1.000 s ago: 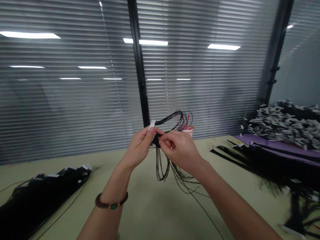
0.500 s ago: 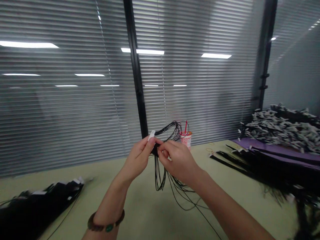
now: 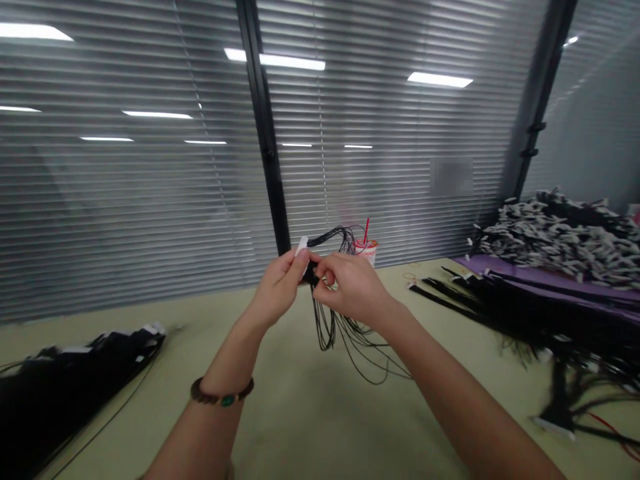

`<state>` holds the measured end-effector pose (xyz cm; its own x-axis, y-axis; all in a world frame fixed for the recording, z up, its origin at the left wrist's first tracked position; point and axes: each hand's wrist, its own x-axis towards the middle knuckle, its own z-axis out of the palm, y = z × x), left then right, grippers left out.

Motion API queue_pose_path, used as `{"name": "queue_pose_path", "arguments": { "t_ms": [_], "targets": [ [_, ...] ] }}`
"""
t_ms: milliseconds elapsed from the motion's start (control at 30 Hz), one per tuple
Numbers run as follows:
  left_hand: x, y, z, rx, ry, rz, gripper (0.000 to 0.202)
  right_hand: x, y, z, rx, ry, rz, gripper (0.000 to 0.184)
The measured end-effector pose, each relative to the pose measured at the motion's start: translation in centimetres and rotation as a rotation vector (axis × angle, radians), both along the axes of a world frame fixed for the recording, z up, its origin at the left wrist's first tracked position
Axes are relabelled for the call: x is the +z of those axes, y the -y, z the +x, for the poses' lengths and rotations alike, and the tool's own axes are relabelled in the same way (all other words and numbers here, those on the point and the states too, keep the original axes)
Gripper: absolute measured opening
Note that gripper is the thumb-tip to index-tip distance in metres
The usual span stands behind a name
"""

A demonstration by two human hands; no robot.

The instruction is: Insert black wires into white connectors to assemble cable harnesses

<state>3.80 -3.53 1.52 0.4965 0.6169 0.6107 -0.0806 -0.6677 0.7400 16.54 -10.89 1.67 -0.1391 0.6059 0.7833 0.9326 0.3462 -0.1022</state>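
My left hand [image 3: 277,283] is closed on a wire harness, its thumb pressed against the white connector [image 3: 301,245]. Thin black wires [image 3: 326,327] run from the connector in loops, some arching up behind and others hanging below the fingers. My right hand [image 3: 355,283] is closed in a pinch beside the left one, at the dark part of the bundle. What exactly lies between its fingertips is partly hidden. The hands are close together above the table.
Dark cable bundles [image 3: 95,373] lie at the left on the pale table [image 3: 300,420]. More black bundles [image 3: 495,307] spread at the right, before a heap of white-ended cables [image 3: 565,240] on purple material. Behind my hands stands a cup with a red straw [image 3: 367,250], near the blinds.
The view has tilted down slightly, so the scene sits higher. Both hands keep their hold on the harness; the right fingers have shifted only slightly.
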Motion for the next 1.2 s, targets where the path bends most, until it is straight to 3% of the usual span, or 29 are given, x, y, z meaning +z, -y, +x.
{"name": "queue_pose_path", "arguments": {
  "t_ms": [200, 400, 667, 967, 1067, 1200],
  "targets": [
    [-0.4, -0.4, 0.1, 0.049, -0.043, 0.030, 0.034, 0.0, 0.0, 0.1, 0.016, 0.079, -0.063, 0.012],
    [-0.1, -0.2, 0.0, 0.015, -0.031, 0.024, 0.036, 0.1, -0.2, 0.4, 0.046, 0.087, -0.094, 0.011],
    [0.2, 0.3, -0.2, 0.066, -0.046, 0.167, 0.034, 0.4, 0.4, 0.7, 0.065, 0.115, -0.111, 0.022],
    [1.3, 1.3, -0.7, 0.051, -0.148, 0.235, 0.033, -0.1, 0.1, 0.2, 0.075, -0.014, -0.101, 0.009],
    [1.2, 0.9, -1.0, 0.011, -0.141, 0.176, 0.034, -0.3, 0.3, 0.0, 0.102, -0.043, -0.082, 0.013],
    [0.5, -0.2, -1.2, -0.077, -0.025, -0.060, 0.030, -0.1, 0.7, 0.4, 0.188, -0.136, -0.101, 0.018]
  ]
}}
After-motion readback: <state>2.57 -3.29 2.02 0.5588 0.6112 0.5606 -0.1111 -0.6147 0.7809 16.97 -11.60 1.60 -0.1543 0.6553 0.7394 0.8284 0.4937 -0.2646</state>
